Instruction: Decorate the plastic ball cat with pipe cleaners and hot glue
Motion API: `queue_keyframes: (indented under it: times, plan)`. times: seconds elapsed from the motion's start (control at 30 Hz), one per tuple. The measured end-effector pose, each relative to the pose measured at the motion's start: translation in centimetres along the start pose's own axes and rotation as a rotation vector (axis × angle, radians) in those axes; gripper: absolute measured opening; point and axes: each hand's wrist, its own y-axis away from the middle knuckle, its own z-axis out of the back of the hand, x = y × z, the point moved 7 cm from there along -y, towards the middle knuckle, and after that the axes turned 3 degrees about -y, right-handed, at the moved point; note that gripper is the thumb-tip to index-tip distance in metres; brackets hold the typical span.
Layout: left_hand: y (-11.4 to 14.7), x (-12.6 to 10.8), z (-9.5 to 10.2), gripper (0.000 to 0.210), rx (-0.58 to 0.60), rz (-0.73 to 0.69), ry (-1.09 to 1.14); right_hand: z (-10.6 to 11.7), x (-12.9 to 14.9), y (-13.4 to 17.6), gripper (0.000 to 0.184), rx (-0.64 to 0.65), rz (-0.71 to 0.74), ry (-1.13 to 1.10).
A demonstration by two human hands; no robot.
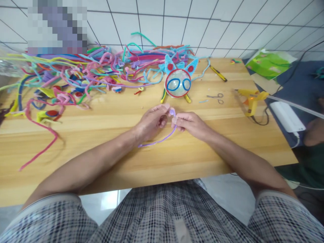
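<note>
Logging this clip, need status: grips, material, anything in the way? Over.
Right grip pinching purple pipe cleaner. Left grip at its curled end, hold unclear. Loose tail trails left. Eared ball figure just beyond, not between grips.

craft workspace: pipe-cleaner pile [148, 58], glue gun [251, 107]
</note>
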Motion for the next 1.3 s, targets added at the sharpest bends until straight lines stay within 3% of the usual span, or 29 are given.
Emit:
queue_keyframes:
  times: [0.13,0.3,0.47,0.6,0.87,1.3]
  plan:
    - [-0.3,-2.9,0.3,0.047,0.072,-0.166,-0.304,1.0,1.0,0.4,0.043,0.004,0.002,0.022]
    - [-0.3,-3.5,0.2,0.036,0.165,-0.243,-0.613,1.3,1.9,0.8,0.040,0.025,-0.002,0.138]
    - [-0.3,-3.4,0.6,0.017,0.124,-0.277,-0.799,2.2,3.4,0.9,0.036,-0.170,0.154,0.284]
    - [0.0,-4.1,0.5,0.019,0.044,-0.327,-0.703,2.3,4.9,1.1,0.031,-0.336,0.336,0.373]
    - [0.3,-3.9,0.7,0.045,-0.126,-0.458,-0.297,0.9,6.9,1.3,0.028,-0.468,0.577,0.491]
    - [0.8,-5.0,1.3,0.050,-0.221,-0.564,-0.184,0.9,8.5,0.8,0.017,-0.597,0.608,0.366]
